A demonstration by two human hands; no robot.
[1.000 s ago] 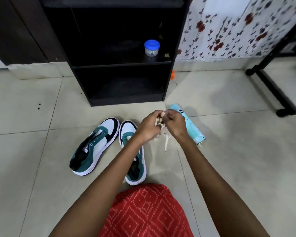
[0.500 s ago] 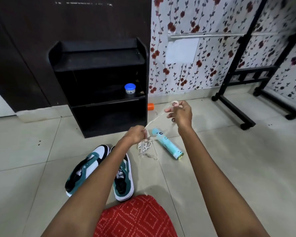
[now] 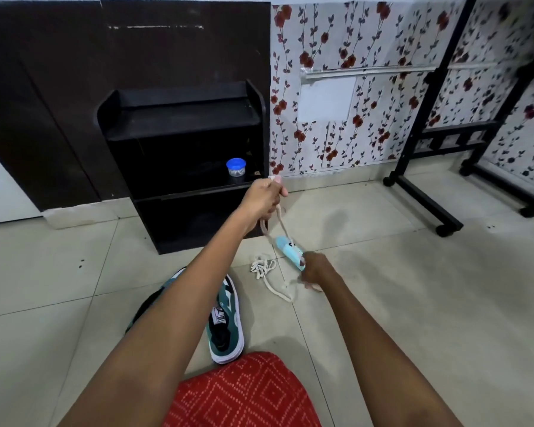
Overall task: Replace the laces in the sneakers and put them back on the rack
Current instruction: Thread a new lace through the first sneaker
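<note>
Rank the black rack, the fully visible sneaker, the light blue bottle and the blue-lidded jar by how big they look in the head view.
1. Black rack
2. Sneaker, helped by being nearest the camera
3. Light blue bottle, near end hidden by the right hand
4. Blue-lidded jar, though farthest back

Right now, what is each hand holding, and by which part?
Left hand grips the white lace at its raised part, strands hanging from the fist toward the floor. Right hand, low and blurred: cannot tell whether it holds the lace.

Pale floor tiles [image 3: 444,303] meet floral wallpaper [image 3: 383,41] and dark panelling [image 3: 59,87].
</note>
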